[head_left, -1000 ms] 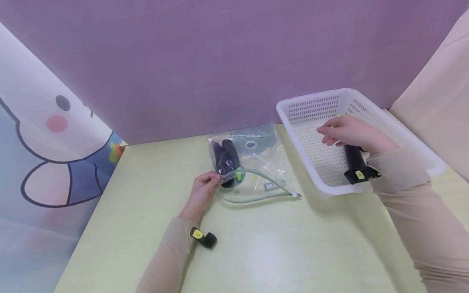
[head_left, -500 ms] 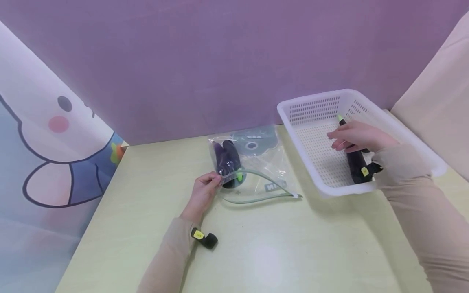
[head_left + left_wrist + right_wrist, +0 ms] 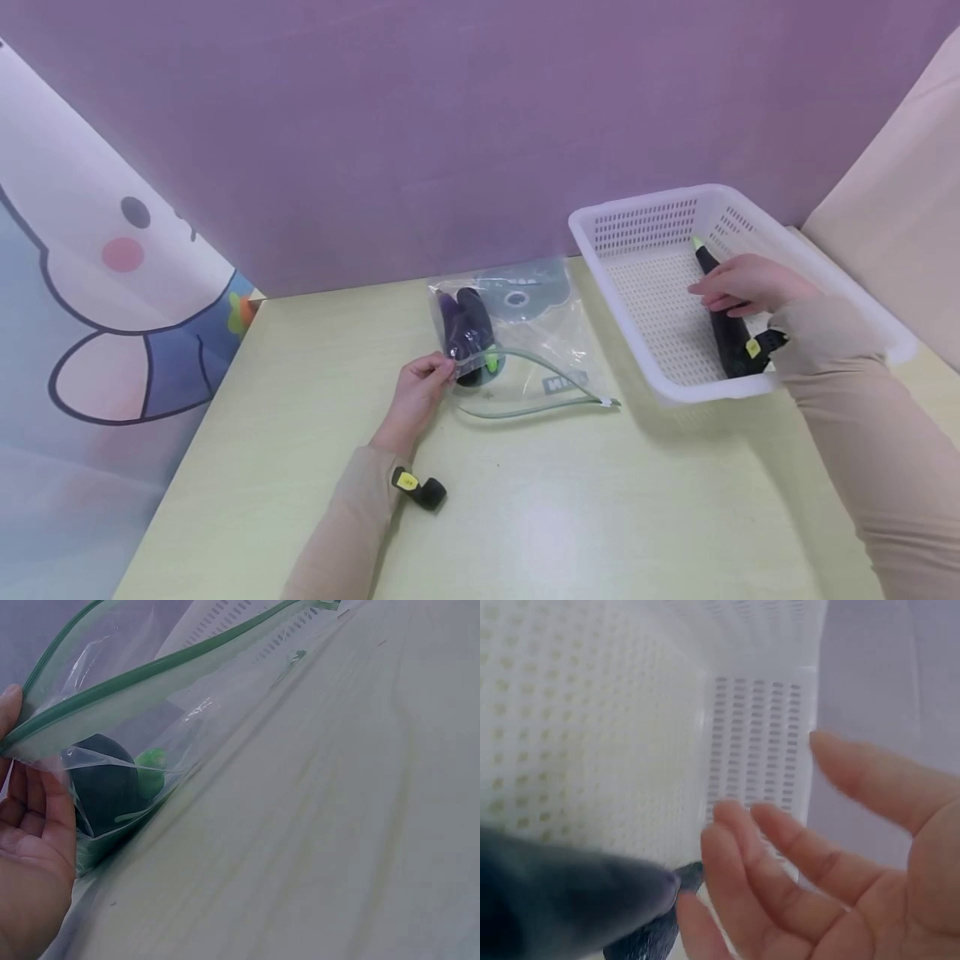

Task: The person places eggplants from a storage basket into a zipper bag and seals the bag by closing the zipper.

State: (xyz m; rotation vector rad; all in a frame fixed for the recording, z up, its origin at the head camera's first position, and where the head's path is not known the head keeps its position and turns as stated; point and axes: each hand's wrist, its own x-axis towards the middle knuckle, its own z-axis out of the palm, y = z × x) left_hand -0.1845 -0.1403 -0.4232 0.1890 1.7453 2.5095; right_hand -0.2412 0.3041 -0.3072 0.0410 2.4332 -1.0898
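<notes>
My left hand [image 3: 420, 387] pinches the edge of a clear zip bag [image 3: 536, 333] near one end of its green seal, between thumb and fingers. The bag's mouth stands partly open in the left wrist view. Dark purple eggplants [image 3: 468, 321] lie inside it, a green stem [image 3: 151, 772] showing on one. My right hand [image 3: 757, 283] hovers over the white basket [image 3: 660, 390], above a long dark eggplant [image 3: 729, 337] with a pale green tip. In the right wrist view, the thumb stands apart from loosely bent fingers, with nothing between them. Another eggplant [image 3: 577, 900] is close to that camera.
Bag and basket stand side by side on a pale wooden table [image 3: 525, 500]. Behind them rises a purple wall [image 3: 420, 142]. A cartoon-printed curtain [image 3: 97, 350] hangs at the left, and a pale cloth [image 3: 892, 183] at the right.
My right hand has shifted right and a little nearer over the basket, uncovering more of the long eggplant and its green tip. The left hand and bag stay put.
</notes>
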